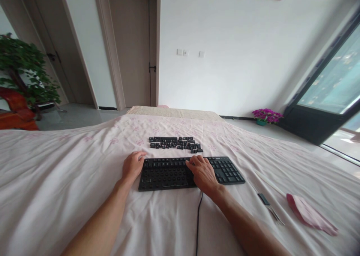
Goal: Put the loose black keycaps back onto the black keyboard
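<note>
The right hand (203, 173) lies palm-down on the keyboard (188, 172), fingers bent and pressing into the middle of the key field; it closes on nothing that can be seen, though a keycap under the fingertips cannot be ruled out. The left hand (132, 165) rests at the keyboard's left end, loosely curled with its fingers touching the top left corner, steadying rather than gripping. The keyboard lies flat on the sheet (70, 181), near the middle of the bed, long edge toward the person. Most of its main field appears stripped to bare sockets, while the numeric block at the right retains its caps. It is judged a light, stiff plastic slab; the soft bedding beneath gives under pressure, so a downward press is best countered at the end edges or corners. The cable (198, 218) leaves the near edge and runs toward the person; it is limp and will drag if the body shifts. The keycaps (176, 143) lie in a loose row just beyond the far edge: small, hard, smooth, likely best pinched by opposite sides. A tool (268, 205) and a pink cloth (309, 214) lie well apart at right.
</note>
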Demonstrator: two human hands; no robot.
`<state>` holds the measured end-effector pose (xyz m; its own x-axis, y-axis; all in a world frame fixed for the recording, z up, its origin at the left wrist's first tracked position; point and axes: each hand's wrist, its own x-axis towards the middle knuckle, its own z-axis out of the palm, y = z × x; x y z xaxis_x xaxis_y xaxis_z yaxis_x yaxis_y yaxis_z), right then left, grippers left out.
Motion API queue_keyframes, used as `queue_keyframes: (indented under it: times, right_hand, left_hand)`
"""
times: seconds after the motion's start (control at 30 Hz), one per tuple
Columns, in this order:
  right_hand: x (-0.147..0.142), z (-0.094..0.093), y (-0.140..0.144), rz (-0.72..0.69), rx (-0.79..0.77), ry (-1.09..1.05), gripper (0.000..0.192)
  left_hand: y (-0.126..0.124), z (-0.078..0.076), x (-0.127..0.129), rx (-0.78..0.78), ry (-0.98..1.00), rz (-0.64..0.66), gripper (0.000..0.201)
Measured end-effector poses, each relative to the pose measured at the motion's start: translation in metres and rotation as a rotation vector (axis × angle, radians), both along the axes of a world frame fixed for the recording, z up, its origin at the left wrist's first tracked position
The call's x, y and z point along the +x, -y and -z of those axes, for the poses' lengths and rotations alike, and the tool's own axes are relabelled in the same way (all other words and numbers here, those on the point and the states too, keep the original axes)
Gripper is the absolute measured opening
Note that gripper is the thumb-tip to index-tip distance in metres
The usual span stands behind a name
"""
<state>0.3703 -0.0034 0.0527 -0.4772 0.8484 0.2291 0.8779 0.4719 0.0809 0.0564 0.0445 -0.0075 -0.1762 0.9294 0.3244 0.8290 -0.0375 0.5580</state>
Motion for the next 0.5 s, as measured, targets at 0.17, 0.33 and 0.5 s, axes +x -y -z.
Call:
queue_keyframes:
  times: [0.17, 0.33, 0.5]
  right_hand:
    - [0.003, 0.002, 0.004, 0.009, 0.011, -0.048, 0.051]
    - [0.004, 0.008, 0.005, 0.028, 0.022, -0.095, 0.053]
    - [0.006, 0.003, -0.012, 0.08, -0.018, -0.19, 0.032]
  left_hand:
    - [0.001, 0.0, 0.0, 0.004, -0.003, 0.002, 0.031]
    - [0.002, -0.003, 0.001, -0.013, -0.012, -0.005, 0.03]
    - [0.002, -0.002, 0.0, -0.007, 0.001, -0.004, 0.031]
